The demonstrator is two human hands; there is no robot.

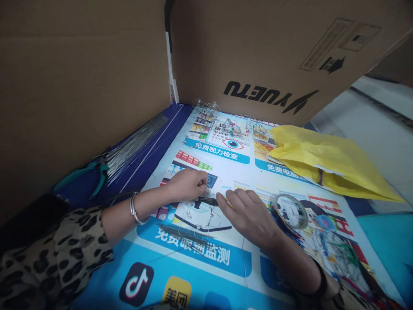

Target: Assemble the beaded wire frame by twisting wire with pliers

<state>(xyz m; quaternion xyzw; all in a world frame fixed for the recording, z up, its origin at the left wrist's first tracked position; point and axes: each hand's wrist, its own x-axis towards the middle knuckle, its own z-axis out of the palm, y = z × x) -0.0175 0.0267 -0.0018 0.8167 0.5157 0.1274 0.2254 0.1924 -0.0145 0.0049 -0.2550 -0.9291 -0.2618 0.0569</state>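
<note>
My left hand [189, 185] is closed in a pinch above the printed sheet, at a thin wire loop [209, 187]. Below it hangs a fine wire strand with small clear beads [199, 226]. My right hand [247, 212] is closed just to the right, its fingers wrapped round a dark narrow tool [208, 200] whose tip points toward my left hand. A speck of yellow shows by those fingers; the rest of the tool is hidden. A bundle of dark thin wires [183, 234] lies on the sheet under both hands.
Cardboard walls [245, 51] stand at the back and left. Teal-handled pliers [100, 174] lie beside straight wires [135, 146]. A yellow bag [325, 155] sits at right. Near my right forearm are a tape roll [292, 211] and tangled coloured wires [342, 258]. Beaded wire pieces [206, 107] lie at the back.
</note>
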